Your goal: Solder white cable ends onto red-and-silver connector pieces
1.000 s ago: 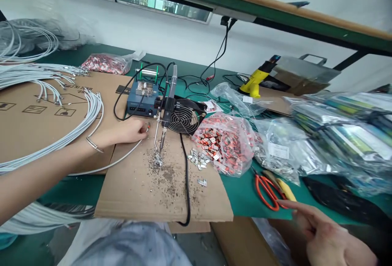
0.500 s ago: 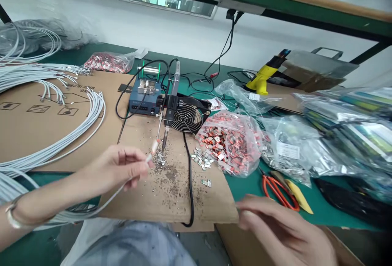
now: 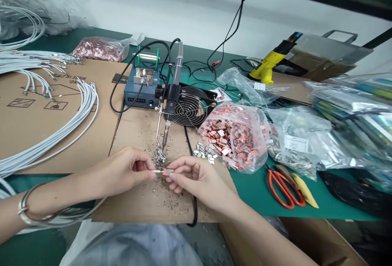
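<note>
Over the cardboard, my left hand (image 3: 131,172) pinches a thin white cable (image 3: 158,171) just behind its end. My right hand (image 3: 196,178) closes its thumb and fingertips on the small orange-and-silver connector (image 3: 167,171) at that end. The two hands are close together, the cable tip bridging them. Fingers partly cover the connector, so how its parts fit cannot be seen. Just beyond, a soldering iron (image 3: 177,78) is clamped tip down above a pile of solder scraps (image 3: 157,158). Small silver metal pieces (image 3: 204,151) lie past my right hand.
A blue soldering station (image 3: 139,94) and a black fan (image 3: 190,111) stand behind. To the right are a bag of orange-and-silver connectors (image 3: 235,135), orange-handled scissors (image 3: 284,188) and a yellow heat gun (image 3: 269,64). Bundled white cables (image 3: 61,135) cover the left. A black cord (image 3: 195,211) crosses the cardboard.
My right hand has moved from the lower right to the cable's end and now grips the connector there. My left hand has lowered the cable tip. The view has shifted slightly.
</note>
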The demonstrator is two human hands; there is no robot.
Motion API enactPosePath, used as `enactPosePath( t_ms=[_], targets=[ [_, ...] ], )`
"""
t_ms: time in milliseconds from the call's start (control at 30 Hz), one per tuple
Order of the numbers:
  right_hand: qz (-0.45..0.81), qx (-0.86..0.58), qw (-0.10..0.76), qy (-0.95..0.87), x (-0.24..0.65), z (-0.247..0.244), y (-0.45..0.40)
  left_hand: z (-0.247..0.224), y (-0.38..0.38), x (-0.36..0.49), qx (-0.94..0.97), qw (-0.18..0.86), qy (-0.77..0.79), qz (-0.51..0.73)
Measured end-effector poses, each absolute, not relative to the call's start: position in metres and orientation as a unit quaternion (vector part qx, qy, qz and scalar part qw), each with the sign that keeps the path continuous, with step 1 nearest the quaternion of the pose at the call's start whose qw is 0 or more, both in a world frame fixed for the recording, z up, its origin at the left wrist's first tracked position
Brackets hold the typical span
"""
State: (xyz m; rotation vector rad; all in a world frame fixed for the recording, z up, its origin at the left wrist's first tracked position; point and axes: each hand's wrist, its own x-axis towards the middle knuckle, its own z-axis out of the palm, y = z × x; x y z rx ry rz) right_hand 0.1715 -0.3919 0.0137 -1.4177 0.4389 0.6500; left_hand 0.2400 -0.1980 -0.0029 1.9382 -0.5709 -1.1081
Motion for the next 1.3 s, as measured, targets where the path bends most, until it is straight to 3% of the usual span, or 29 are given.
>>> enactPosePath(
  t_ms=[500, 1300],
  targets=[
    [0.302, -0.592, 0.722, 0.193, 0.208, -0.011, -0.401, -0.027, -0.212, 0.266, 0.697, 0.523, -0.159, -0.465],
    [0.269, -0.577, 0.750, 0.178, 0.207, -0.012, -0.400, -0.016, -0.214, 0.269, 0.649, 0.542, -0.114, -0.522]
  ],
)
